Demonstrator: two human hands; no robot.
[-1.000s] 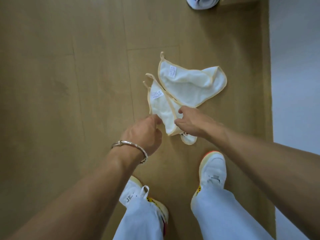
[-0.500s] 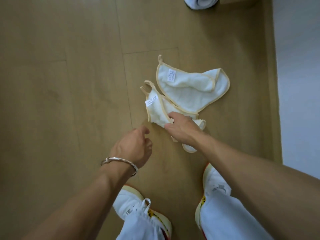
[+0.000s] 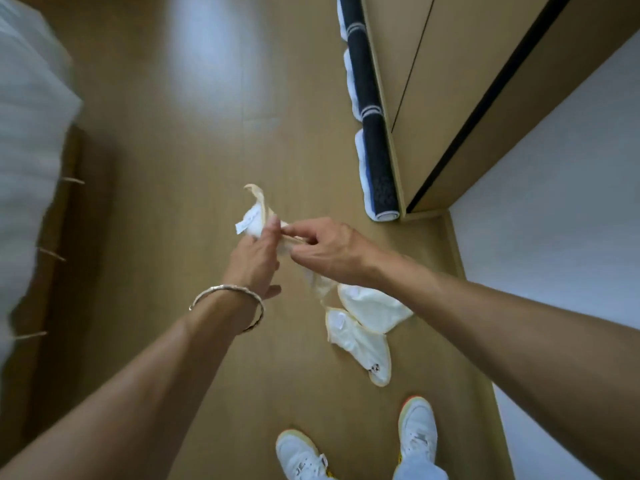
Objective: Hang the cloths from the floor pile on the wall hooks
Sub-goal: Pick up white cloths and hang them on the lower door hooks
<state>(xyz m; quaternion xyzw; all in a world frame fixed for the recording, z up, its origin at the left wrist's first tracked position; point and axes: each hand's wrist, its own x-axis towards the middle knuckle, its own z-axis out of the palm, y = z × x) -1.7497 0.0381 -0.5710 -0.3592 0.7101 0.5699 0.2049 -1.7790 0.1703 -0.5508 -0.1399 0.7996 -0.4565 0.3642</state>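
Wood floor (image 3: 194, 150), 2 cloths (image 3: 372, 306) nr wardrobe (image 3: 450, 98); R hand (image 3: 332, 251) pinches 3rd cloth (image 3: 254, 220).

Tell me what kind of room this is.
Probably a home bedroom: white bedding on a wood bed frame at left, a wooden wardrobe at right, and a plank floor.

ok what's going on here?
A person stands over the cloths. The right hand pinches one cream-edged cloth, held up off the floor; the left hand touches it with straight fingers. A second cloth and a third cloth lie by the shoes. No wall hooks in view.
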